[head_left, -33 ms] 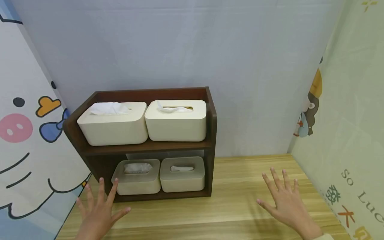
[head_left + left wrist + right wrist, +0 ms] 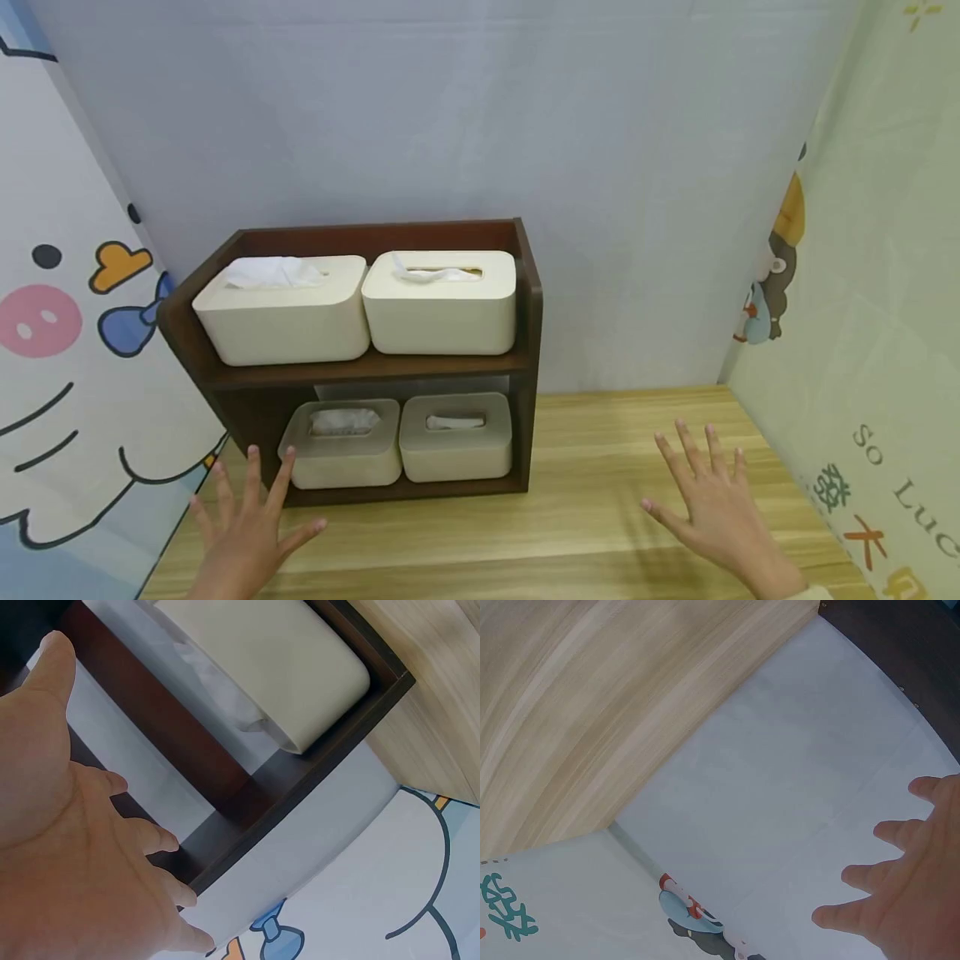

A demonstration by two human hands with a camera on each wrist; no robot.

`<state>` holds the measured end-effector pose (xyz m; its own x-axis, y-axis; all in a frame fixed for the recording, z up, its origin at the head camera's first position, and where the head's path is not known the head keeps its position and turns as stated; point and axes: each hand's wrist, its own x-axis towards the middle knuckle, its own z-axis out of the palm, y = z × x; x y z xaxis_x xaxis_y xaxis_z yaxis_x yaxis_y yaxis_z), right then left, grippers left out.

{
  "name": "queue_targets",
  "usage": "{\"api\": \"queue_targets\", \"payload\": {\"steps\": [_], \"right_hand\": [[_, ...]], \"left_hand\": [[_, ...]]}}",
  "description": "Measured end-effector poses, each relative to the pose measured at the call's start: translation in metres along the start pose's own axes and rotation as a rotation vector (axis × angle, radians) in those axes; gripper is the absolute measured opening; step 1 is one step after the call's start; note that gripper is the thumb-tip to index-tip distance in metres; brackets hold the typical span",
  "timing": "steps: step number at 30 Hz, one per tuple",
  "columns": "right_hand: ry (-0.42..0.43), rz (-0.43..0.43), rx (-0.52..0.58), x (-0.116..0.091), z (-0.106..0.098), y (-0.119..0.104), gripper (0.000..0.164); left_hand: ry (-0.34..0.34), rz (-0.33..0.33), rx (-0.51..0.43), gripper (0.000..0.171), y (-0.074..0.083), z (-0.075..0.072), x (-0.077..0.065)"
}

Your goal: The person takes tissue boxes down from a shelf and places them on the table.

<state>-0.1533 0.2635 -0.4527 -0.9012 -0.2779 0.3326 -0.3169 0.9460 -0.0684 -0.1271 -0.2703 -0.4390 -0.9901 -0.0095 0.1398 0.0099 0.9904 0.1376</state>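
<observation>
My left hand [image 2: 243,533] is held with fingers spread in front of the lower left corner of a dark brown two-tier shelf [image 2: 367,380]. Its fingertips overlap the lower left tissue box [image 2: 345,468] in the head view, and it holds nothing. Far to the right of the shelf, my right hand [image 2: 716,504] hovers over the table with fingers spread, also holding nothing. Cream tissue boxes fill both tiers: an upper left one [image 2: 288,333], an upper right one [image 2: 442,325] and a lower right one [image 2: 457,457]. White tissue shows in each slot.
A light wood-grain table [image 2: 585,467] carries the shelf. Behind stands a pale grey cloth wall [image 2: 630,192]. Cartoon-printed cloth [image 2: 82,417] hangs at the left, and a pale green printed panel [image 2: 885,333] closes off the right side.
</observation>
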Motion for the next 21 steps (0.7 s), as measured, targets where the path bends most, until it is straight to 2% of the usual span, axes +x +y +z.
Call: {"api": "queue_targets", "payload": {"steps": [11, 17, 21], "right_hand": [[0.019, -0.001, -0.015, 0.0, -0.003, 0.002, 0.085], [0.057, -0.022, -0.028, 0.011, -0.009, 0.0, 0.08], [0.127, -0.061, -0.035, 0.025, -0.015, -0.004, 0.074]], "left_hand": [[0.006, 0.015, -0.015, 0.104, 0.001, -0.004, 0.004], [0.018, 0.008, -0.024, 0.103, 0.002, -0.012, 0.005], [0.031, -0.005, -0.062, 0.102, 0.003, -0.018, 0.007]]}}
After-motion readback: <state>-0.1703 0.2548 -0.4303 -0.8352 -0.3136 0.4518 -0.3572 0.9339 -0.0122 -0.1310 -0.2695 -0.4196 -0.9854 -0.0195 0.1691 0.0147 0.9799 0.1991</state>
